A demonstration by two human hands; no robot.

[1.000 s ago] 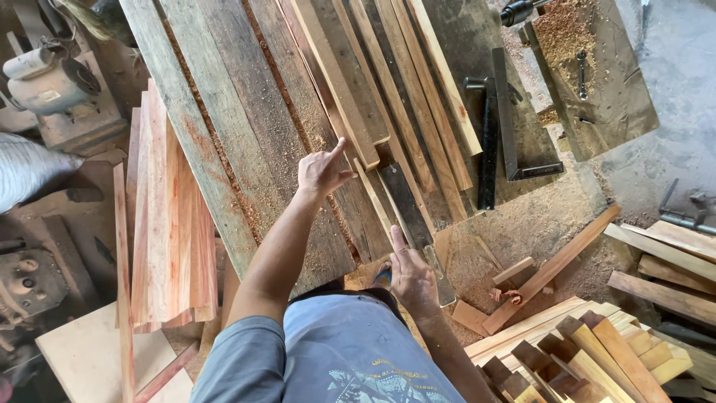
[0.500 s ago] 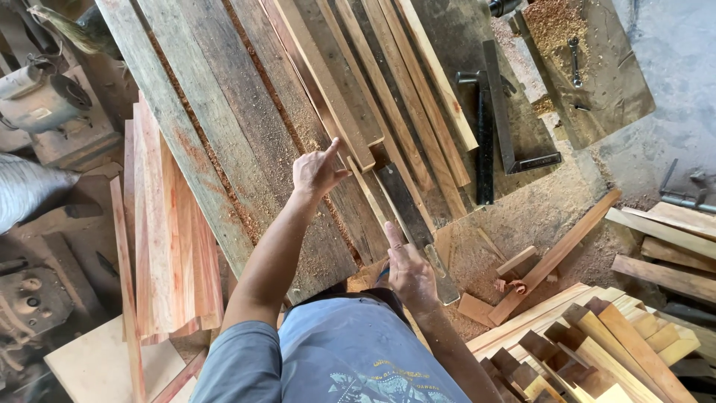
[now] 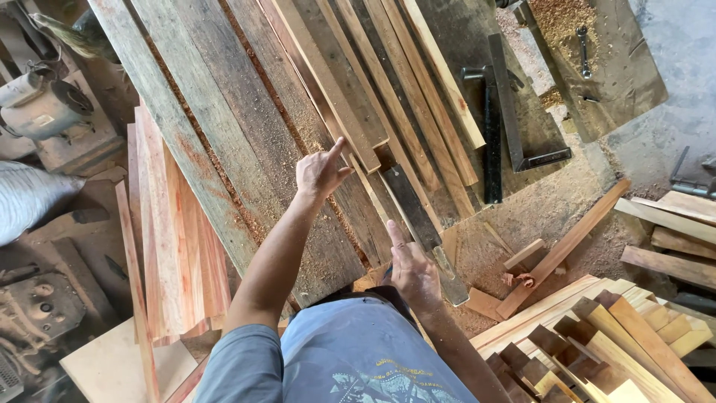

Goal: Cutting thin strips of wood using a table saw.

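Note:
My left hand (image 3: 321,173) hovers over the grey weathered planks (image 3: 246,134), its index finger stretched toward the near end of a pale wooden strip (image 3: 328,82); it holds nothing. My right hand (image 3: 412,270) is lower, close to my body, index finger pointing up along a dark narrow board (image 3: 414,213) that it rests beside. Whether it grips anything I cannot tell. Several long pale strips (image 3: 418,97) lie side by side to the right of the planks.
A stack of reddish boards (image 3: 175,239) lies at the left, with a motor (image 3: 41,104) beyond it. A black metal square (image 3: 507,112) and a wrench (image 3: 583,48) sit at the upper right. Cut wood pieces (image 3: 611,336) pile up at the lower right.
Both hands keep nearly the same pose. The view has shifted slightly, and my left hand has edged a little toward the pale strip's end.

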